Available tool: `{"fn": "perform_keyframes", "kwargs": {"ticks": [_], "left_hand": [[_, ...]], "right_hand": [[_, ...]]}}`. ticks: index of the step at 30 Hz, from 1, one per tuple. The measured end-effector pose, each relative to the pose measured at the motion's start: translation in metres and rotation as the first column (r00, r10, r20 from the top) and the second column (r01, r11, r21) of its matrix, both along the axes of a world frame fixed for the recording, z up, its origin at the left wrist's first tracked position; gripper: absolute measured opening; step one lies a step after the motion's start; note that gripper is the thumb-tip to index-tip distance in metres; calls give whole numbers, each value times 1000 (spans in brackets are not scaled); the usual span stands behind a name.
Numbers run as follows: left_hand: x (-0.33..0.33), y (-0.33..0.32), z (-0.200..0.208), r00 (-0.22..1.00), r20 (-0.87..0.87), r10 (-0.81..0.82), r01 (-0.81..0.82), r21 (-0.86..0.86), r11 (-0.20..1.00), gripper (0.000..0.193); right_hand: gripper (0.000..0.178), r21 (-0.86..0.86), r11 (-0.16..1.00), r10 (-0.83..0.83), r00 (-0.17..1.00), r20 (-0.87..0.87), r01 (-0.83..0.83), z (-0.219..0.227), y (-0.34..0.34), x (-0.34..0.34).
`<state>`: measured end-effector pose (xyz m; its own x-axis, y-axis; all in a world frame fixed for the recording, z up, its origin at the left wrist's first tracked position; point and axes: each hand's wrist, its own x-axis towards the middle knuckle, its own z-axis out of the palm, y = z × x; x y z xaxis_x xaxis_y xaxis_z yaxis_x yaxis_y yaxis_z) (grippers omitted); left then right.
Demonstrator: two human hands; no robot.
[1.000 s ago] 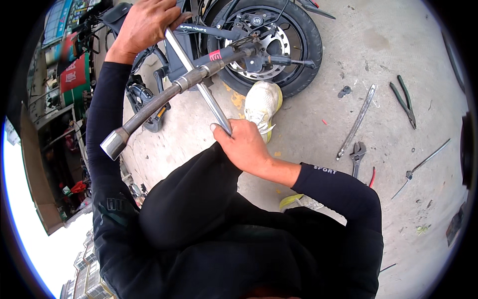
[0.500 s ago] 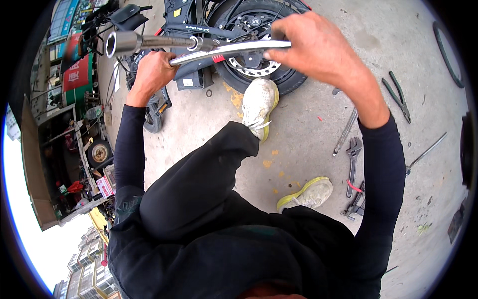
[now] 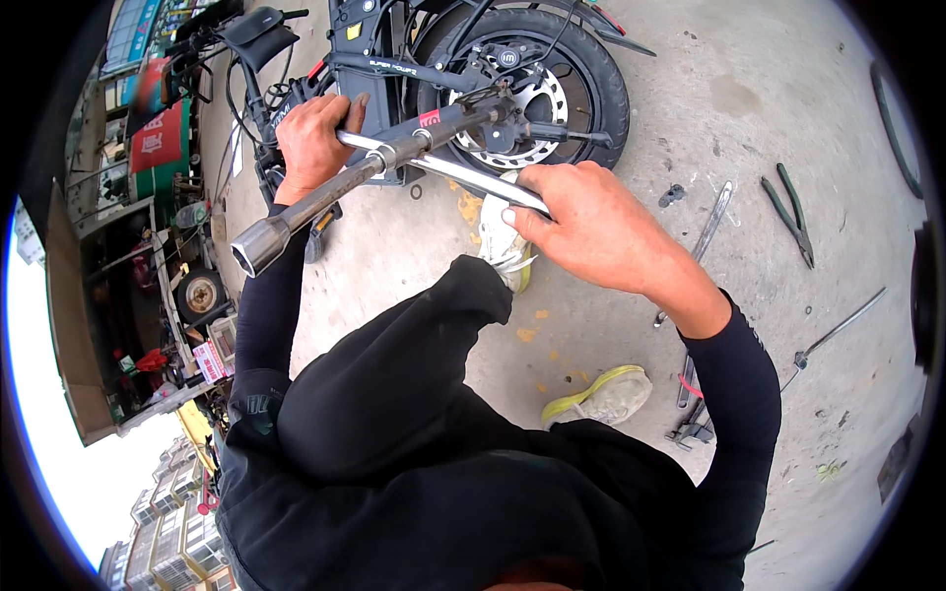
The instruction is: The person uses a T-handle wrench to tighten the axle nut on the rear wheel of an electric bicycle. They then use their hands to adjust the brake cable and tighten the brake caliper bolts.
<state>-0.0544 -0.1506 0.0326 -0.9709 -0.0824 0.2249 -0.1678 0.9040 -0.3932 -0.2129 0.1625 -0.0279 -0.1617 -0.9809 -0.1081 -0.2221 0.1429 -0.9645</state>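
A cross-shaped wheel wrench spans the space between my hands. My left hand is closed round the left end of its crossbar, thumb raised. On the crossbar's other end, my right hand is wrapped with the thumb along it. One open socket of the wrench points down toward me at the left. Its far end reaches to the hub area of a black wheel with a silver brake disc; whether it sits on a nut is hidden. The wheel belongs to a black electric bike lying on its side.
On the concrete at right lie green-handled pliers, a long metal bar, an adjustable wrench partly behind my arm, and a thin rod tool. My white shoe stands beside the wheel. A tyre curves at the right edge.
The wrench's crossbar has tilted, its right end lowered with my right hand toward me. The near socket swung down, and the far end now shows at the wheel's hub.
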Motion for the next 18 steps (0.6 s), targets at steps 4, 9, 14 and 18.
{"fn": "perform_keyframes", "kwargs": {"ticks": [4, 9, 14, 18], "left_hand": [[0, 4, -7, 994, -87, -73, 77, 52, 996, 35], [-4, -8, -11, 981, -155, -120, 125, 22, 992, 37], [0, -9, -17, 974, -188, -124, 137, 57, 989, 44], [4, -8, -10, 979, -119, -167, 180, 109, 978, 43]], "right_hand": [[30, 247, 929, 178, 917, 357, -276, 13, -15, -19], [37, 456, 640, 223, 718, 660, -618, 14, -45, -32], [53, 506, 514, 256, 687, 680, -693, 20, -56, -28], [53, 512, 640, 360, 813, 458, -572, 20, -50, -19]]}}
